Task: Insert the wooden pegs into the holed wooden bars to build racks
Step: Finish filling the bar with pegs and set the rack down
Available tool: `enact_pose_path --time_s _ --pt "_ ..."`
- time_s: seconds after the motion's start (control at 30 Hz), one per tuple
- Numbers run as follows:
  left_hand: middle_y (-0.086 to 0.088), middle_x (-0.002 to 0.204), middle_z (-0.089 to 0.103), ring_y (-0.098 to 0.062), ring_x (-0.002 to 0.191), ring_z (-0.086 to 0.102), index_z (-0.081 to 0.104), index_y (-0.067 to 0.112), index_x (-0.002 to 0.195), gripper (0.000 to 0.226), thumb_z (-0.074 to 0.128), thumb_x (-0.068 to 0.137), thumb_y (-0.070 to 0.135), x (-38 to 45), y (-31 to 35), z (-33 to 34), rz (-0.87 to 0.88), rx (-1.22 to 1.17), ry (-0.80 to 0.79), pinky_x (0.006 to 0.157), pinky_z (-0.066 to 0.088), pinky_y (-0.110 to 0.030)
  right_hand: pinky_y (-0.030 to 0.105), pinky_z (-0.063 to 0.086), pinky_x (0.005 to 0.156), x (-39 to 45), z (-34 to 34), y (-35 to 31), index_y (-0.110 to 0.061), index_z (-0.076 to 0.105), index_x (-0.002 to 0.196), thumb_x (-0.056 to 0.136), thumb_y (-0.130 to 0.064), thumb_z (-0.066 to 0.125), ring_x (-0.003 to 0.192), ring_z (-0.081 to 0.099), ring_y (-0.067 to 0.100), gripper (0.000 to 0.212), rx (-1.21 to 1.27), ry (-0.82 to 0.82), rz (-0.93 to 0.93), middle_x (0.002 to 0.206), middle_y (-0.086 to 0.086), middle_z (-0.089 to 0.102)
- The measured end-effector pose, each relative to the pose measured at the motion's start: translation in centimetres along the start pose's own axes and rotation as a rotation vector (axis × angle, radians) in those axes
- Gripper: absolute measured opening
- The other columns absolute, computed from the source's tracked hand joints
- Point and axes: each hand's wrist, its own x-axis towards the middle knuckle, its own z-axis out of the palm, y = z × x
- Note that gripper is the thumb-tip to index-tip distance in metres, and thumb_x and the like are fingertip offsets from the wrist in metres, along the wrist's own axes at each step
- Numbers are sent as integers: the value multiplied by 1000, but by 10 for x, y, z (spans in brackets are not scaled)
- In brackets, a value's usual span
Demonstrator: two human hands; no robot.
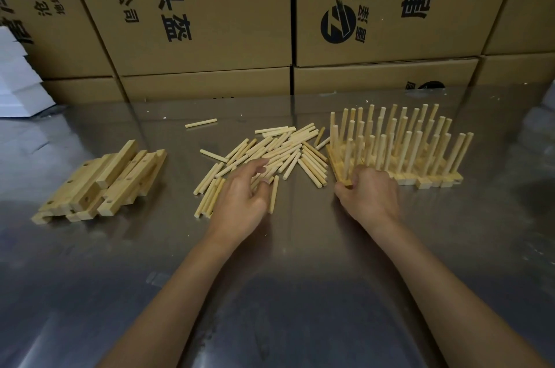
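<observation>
The loose heap of pale round wooden pegs [270, 154] lies under and just beyond the left hand [243, 199], whose curled fingers pinch pegs. The right hand [372, 196] grips the near end of a pale holed wooden bar [341, 175] at the left edge of the finished pegged racks [399, 145]. Bare holed bars [102, 184] lie stacked well left of the left hand on the shiny metal table [285, 277].

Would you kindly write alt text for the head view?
Left hand reaches into loose wooden pegs while right hand grips the nearest pegged bar of the finished racks. Empty holed bars lie left on a steel table.
</observation>
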Motion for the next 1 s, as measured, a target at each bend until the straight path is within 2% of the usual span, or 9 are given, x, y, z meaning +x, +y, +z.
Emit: enact_pose_path --time_s 0.13,0.23,0.3,0.43,0.53,0.6,0.73,0.87,1.0 --pt "8 118 64 -10 117 56 61 21 133 39 54 96 9 2 0 -3 -9 5 10 102 40 -23 31 39 62 1 -1 4 -16 46 68 87 -36 63 80 60 32 33 -20 9 16 76 9 60" --pt "6 122 65 -6 117 54 60 22 133 39 54 97 10 3 0 -5 -23 26 16 96 33 -12 31 39 63 3 -2 6 -14 53 68 89 -44 64 78 60 30 39 -38 -17 20 74 7 61" --pt "6 124 64 -9 120 53 61 20 132 38 54 97 9 4 0 -8 -21 54 32 96 31 -13 31 38 61 2 -4 7 -13 56 64 89 -49 65 72 60 26 44 -36 -44 17 67 4 61" --pt "1 130 63 -18 126 50 64 19 129 35 53 97 10 8 -4 -25 -65 136 129 103 35 -27 29 34 51 -4 -11 3 -14 55 54 85 -58 64 55 55 20 55 -48 -79 -21 53 1 55" --pt "-10 134 60 -29 129 47 62 13 132 39 52 94 11 14 -17 -44 -144 335 215 111 31 -42 29 29 49 -9 -12 -5 -16 47 49 85 -59 63 50 49 18 58 -55 -105 -64 48 -1 47" --pt "-17 139 54 -35 133 41 58 9 135 44 53 91 11 18 -30 -59 -257 464 249 113 25 -47 31 37 51 -14 -11 -10 -16 47 49 87 -56 61 51 52 19 57 -36 -118 -99 48 0 48" --pt "-22 147 43 -38 139 32 49 2 139 51 57 91 17 19 -55 -84 -431 685 216 120 12 -50 35 53 70 -22 -7 -17 -11 59 53 92 -52 54 59 61 19 57 -5 -130 -165 54 -1 62" --pt "-24 137 49 -42 127 41 54 1 133 45 62 91 13 17 -65 -91 -435 799 181 110 28 -49 37 54 73 -24 -1 -16 -10 63 58 95 -47 50 60 62 17 54 30 -156 -203 59 1 66" --pt "-29 129 53 -44 121 41 56 1 133 49 66 85 0 20 -63 -91 -374 694 245 101 34 -50 36 53 66 -27 3 -20 -16 58 66 95 -40 53 60 60 16 39 82 -143 -273 60 -1 64"
